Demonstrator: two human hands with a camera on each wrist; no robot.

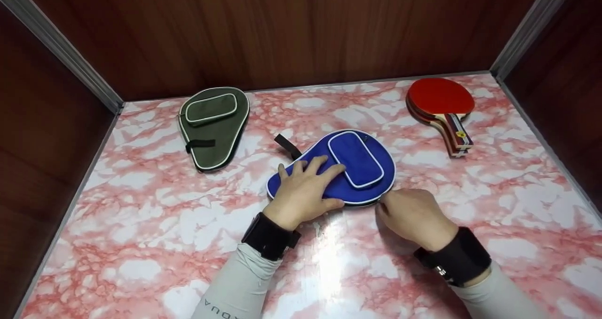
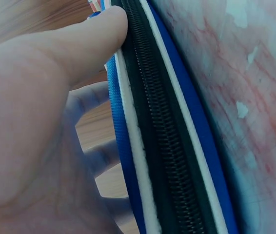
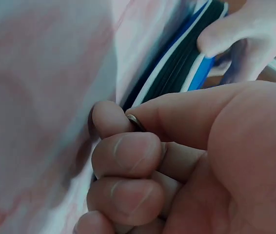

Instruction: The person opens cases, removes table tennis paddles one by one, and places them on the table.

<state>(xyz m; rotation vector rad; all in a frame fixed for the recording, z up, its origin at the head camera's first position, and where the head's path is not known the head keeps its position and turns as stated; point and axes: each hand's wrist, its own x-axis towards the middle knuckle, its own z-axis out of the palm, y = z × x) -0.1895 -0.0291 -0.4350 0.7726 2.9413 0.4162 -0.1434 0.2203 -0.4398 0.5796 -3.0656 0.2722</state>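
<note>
A blue table tennis paddle case (image 1: 382, 152) with white piping and a raised pocket lies in the middle of the table. My left hand (image 1: 303, 189) rests on its narrow half, fingers spread, with the thumb along the near edge. In the left wrist view a dark zipper (image 2: 160, 112) runs down the case's side, its teeth closed along the stretch that shows. At the case's right end my right hand (image 1: 411, 213) pinches the zipper's small metal pull (image 3: 135, 121) between thumb and index finger, the other fingers curled in.
An olive green paddle case (image 1: 214, 131) lies at the back left. Two paddles, the upper one a red paddle (image 1: 439, 97), are stacked at the back right. Dark wood panels (image 1: 301, 32) wall the red-and-white marbled table (image 1: 155, 225) at the back and both sides.
</note>
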